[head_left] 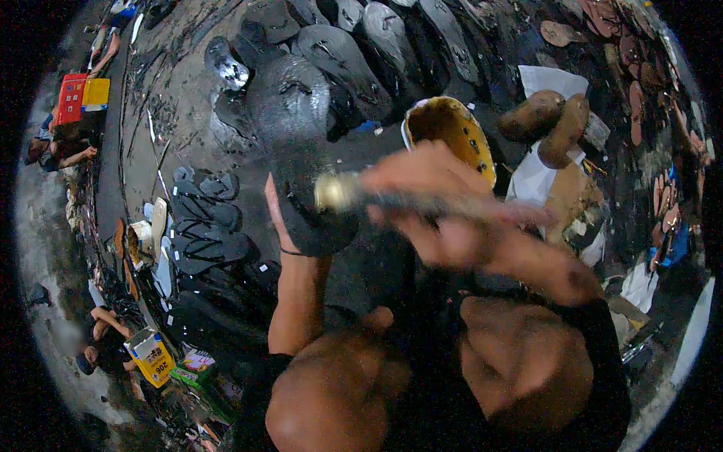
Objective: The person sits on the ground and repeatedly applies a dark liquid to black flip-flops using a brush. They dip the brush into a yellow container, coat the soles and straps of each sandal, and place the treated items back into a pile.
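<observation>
My left hand [276,215] holds up a black sandal sole [290,143] from beneath. Only a finger along its left edge and the wrist show; the sole hides the other fingers. Toward its far end the sole looks wet and shiny, while the near end is duller. My right hand [440,200], blurred by motion, grips a brush [337,193] whose pale tip is over the sole's right edge. Whether the tip touches the sole I cannot tell. Just beyond my right hand is an open yellowish container [452,128] with dark spots on its inner wall.
Black soles [343,60] lie in rows beyond my hands, some glossy. Black strapped sandals [207,226] are lined up at the left. Brown shoe-shaped forms [553,124] rest on white sheets at the right. Other people [105,339] sit far left, near a yellow box [148,355].
</observation>
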The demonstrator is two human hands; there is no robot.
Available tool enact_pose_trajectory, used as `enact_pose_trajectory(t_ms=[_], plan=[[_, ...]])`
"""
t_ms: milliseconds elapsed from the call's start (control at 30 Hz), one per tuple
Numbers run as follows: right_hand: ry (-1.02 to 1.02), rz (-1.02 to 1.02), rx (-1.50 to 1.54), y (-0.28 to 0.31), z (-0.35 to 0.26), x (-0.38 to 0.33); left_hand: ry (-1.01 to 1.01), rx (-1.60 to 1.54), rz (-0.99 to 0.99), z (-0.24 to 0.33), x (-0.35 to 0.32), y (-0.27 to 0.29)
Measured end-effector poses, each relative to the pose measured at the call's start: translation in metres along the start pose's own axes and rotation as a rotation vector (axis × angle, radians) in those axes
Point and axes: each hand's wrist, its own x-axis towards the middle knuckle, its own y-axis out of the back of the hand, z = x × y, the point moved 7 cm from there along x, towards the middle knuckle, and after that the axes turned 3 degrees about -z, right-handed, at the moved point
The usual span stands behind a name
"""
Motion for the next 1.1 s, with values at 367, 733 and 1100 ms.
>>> enact_pose_trajectory(t_ms=[367, 733, 1100], plan=[[0.328, -0.225, -0.136, -0.021, -0.028, 0.006, 0.099, 0.107, -0.397, -0.035, 0.001, -0.051], [-0.243, -0.602, 0.415, -0.047, 0.018, -0.015, -0.053, 0.008, -0.391, -0.013, 0.024, -0.029], [-0.42, -0.16, -0.235, 0.022, 0.059, -0.086, 0.003, 0.171, -0.08, 0.008, 0.199, -0.101]])
